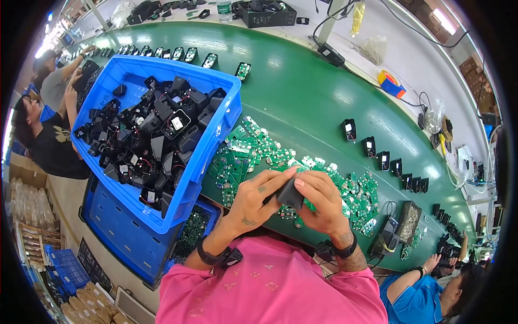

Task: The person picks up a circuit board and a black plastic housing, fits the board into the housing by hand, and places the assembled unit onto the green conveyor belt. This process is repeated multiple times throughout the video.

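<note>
Between my two hands is a black plastic housing, held in front of my chest over the near edge of the green table. My left hand grips its left side, fingers closed. On its right side, my right hand is closed round it too, with the thumb and fingers near its top. The fingers hide most of the housing's far face. Just beyond my hands, a loose heap of green circuit boards spreads to both sides. To the left stands a blue bin full of black housings with wires.
A row of housings with green boards lines the far left. More black housings stand in a row at right. Rolls of tape lie on the back ledge. Co-workers sit at left and lower right.
</note>
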`<state>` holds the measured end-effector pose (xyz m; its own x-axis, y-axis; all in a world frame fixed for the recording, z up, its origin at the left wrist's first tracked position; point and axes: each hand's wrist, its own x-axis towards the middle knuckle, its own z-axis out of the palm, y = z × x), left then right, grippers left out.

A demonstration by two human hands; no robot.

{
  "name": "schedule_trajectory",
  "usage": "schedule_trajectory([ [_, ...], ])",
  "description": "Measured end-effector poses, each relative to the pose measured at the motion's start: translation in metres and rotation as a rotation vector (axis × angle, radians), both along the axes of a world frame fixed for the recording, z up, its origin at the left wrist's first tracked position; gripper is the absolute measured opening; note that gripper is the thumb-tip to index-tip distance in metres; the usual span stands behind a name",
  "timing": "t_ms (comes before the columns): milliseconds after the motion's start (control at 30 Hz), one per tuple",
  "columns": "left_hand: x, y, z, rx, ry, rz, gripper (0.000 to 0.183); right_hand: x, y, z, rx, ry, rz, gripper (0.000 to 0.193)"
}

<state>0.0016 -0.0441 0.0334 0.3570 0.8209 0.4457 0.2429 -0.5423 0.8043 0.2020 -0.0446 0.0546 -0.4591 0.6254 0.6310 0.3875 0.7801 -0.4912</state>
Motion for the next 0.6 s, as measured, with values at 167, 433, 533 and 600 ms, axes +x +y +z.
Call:
schedule_trajectory([
  [167,0.005,-0.003,0.005,-0.059,-0.055,0.030,0.066,-0.001,0.000,-0.005,0.091,0.023,-0.079,0.063],
  [433,0.012,-0.007,0.004,-0.124,-0.083,0.022,0.068,0.006,-0.001,0.004,0.120,-0.028,-0.112,0.061],
  [533,0.010,-0.004,0.003,-0.147,-0.055,0.020,0.060,0.003,-0.002,0.005,0.017,0.002,-0.163,0.057],
  [600,0.007,-0.008,0.004,-0.224,-0.051,0.096,0.045,-0.003,-0.005,0.005,-0.079,0.032,-0.175,0.054],
])
